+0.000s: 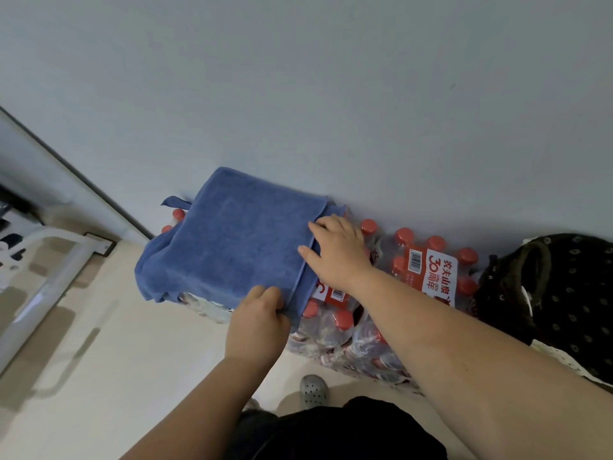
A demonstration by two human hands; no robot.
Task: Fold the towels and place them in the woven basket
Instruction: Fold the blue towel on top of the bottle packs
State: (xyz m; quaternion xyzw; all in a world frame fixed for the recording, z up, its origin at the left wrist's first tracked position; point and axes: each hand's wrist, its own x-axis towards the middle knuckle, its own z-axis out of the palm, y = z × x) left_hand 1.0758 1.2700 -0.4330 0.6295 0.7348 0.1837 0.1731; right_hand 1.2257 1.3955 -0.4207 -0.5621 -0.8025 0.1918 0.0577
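Now, blue towel (232, 240) atop water-bottle packs (428, 270), left hand (257, 322) pinching its edge, right hand (335, 254) pressing, fingers (320, 229) straight.

Your blue towel (238, 240) hides most of the packs of water bottles (331, 330) under it, so those caps cannot be counted. The fingertips of your left hand (257, 322) vanish under the towel's near corner, which it pinches. Your right hand (335, 252) lies flat on the right hem and covers the fold beneath. The dark patterned bag (564, 293) is cut by the right edge. The white rack (49, 260) is blurred and cut by the left. The red label (434, 270) carries small print too fine to read. Your grey shoe (313, 390) is half hidden behind dark clothing (331, 433).
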